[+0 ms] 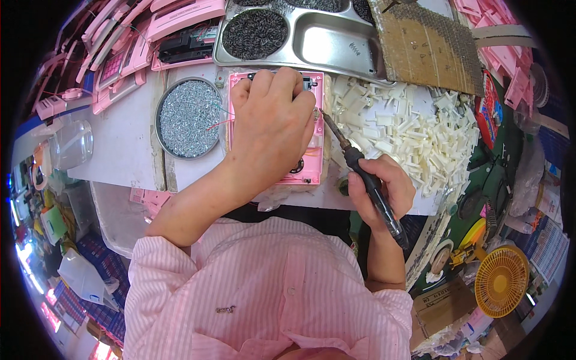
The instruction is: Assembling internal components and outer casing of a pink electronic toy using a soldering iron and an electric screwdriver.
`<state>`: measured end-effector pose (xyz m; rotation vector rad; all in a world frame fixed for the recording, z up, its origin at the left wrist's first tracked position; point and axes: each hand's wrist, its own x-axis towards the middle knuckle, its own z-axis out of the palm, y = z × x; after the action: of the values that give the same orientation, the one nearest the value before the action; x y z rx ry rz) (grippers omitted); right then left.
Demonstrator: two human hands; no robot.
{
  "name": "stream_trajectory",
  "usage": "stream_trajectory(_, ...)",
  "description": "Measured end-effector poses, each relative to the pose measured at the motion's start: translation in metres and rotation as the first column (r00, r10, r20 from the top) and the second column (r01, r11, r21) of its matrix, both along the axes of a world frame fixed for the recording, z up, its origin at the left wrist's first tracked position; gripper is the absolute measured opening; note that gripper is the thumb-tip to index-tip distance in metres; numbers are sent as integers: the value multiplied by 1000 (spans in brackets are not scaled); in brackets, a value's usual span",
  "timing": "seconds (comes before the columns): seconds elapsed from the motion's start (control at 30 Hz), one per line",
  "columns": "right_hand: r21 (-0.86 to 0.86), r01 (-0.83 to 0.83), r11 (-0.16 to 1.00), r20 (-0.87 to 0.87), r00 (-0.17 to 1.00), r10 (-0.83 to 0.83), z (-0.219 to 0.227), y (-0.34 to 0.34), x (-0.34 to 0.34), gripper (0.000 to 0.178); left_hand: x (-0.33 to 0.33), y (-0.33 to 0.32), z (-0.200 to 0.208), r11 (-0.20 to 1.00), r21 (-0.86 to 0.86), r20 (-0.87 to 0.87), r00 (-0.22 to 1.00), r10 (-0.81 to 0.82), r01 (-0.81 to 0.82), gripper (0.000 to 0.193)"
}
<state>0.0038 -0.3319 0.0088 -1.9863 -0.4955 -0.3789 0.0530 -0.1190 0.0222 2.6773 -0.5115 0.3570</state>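
A pink plastic casing (318,157) lies face-down or open on the worktable in front of me, its inside showing small parts and thin wires. Over it rests my left hand (269,123), fingers bent and closed at its far end; whatever they pinch is hidden beneath them. My right hand (394,185) is wrapped round the black handle of a soldering iron (373,189). The iron slants up and left, and its thin tip is by the casing's right edge, close to my left fingers. Whether the tip touches anything cannot be made out.
Left of the casing stands a round dish (158,123) full of small silver screws. A metal compartment tray (329,48) with dark springs (255,33) sits behind. White plastic pieces (414,135) are heaped at right, below a cardboard sheet (423,57). Pink housings (180,21) pile up far left.
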Motion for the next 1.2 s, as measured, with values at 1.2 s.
stream_trajectory(1.2,106,80,991,-44,996,-76,-10,-2,-9,25,0,-1,3,999,44,-20,1000,2,-1,13)
